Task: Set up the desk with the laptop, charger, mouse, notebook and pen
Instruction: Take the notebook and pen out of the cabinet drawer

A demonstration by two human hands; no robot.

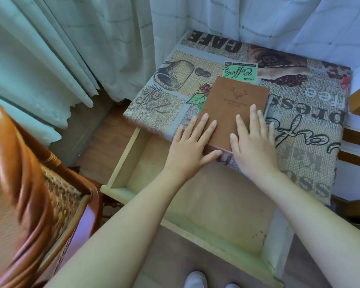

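Observation:
A brown notebook [232,104] with a deer-head emblem lies flat on the desk [312,129], which wears a coffee-print cloth. My left hand [190,148] rests flat on the notebook's near left corner, fingers straight, thumb along its near edge. My right hand [253,142] lies flat on the near right part of the cover, fingers spread. A thin grey object, possibly a pen [267,106], shows along the notebook's right edge. No laptop, charger or mouse is in view.
The desk's drawer [121,161] stands pulled open below my forearms, with nothing visible inside. A wooden wicker chair [29,173] stands at the left. Curtains [75,48] hang behind the desk. Wooden shelving [357,142] borders the right side.

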